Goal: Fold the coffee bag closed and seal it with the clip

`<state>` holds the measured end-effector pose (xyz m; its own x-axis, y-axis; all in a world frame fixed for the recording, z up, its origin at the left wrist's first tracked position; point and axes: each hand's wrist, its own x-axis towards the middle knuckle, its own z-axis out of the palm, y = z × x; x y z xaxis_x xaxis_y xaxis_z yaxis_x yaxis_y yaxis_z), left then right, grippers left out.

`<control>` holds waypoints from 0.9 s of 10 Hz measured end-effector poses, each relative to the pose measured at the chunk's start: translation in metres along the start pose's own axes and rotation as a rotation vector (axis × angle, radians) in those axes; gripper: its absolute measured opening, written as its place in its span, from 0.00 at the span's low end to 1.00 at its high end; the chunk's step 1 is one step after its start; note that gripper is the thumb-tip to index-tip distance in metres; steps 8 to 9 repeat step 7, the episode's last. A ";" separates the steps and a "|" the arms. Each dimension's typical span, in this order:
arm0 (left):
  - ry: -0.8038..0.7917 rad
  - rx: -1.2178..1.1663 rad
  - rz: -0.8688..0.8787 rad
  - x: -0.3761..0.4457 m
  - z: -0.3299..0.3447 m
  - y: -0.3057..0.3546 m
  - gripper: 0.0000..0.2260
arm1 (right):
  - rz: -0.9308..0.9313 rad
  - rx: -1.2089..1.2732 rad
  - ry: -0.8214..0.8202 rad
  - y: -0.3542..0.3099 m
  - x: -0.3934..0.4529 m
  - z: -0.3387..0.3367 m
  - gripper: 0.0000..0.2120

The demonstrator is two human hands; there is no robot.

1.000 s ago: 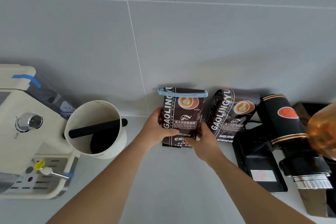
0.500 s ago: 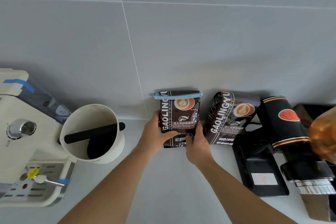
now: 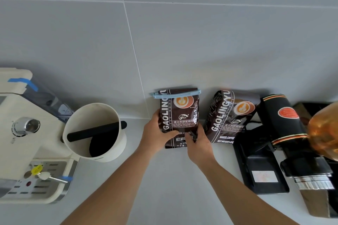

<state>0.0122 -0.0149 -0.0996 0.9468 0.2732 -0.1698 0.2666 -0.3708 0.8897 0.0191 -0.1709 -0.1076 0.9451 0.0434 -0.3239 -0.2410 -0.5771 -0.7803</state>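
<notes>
Espresso machine (image 3: 27, 133): cream, far left of the counter.
Knock box (image 3: 95, 131): white tub with a black bar, just beside the machine.
Second bag (image 3: 230, 117): leaning on the wall, right of the held one.
Coffee bag (image 3: 180, 115): upright against the wall, top folded.
Left hand (image 3: 155, 133): grips the bag's left edge.
Right hand (image 3: 198, 142): grips its lower right edge.
Clip (image 3: 175, 94): blue, clamped across the fold.

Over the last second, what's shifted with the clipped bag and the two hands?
The right hand slid from the front of the clipped coffee bag round to its right edge, and the bag was stood up straighter against the wall. The left hand kept its grip on the left side. The blue clip stayed across the folded top; the second coffee bag and the white knock box did not move.
</notes>
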 end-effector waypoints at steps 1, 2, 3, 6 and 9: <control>0.012 -0.018 -0.008 -0.003 -0.001 0.002 0.37 | -0.005 -0.006 0.006 0.000 -0.001 -0.001 0.22; 0.028 -0.040 -0.001 -0.004 0.000 0.004 0.36 | -0.003 0.015 0.013 0.001 -0.002 -0.001 0.20; 0.035 -0.045 -0.003 -0.005 -0.002 0.005 0.35 | 0.008 0.029 0.019 -0.001 -0.002 -0.002 0.19; 0.040 -0.074 -0.045 -0.011 -0.009 -0.002 0.32 | 0.015 0.059 0.001 0.000 -0.007 -0.007 0.23; 0.071 -0.104 -0.076 -0.014 -0.009 -0.001 0.30 | -0.025 0.089 0.017 -0.003 -0.012 -0.011 0.17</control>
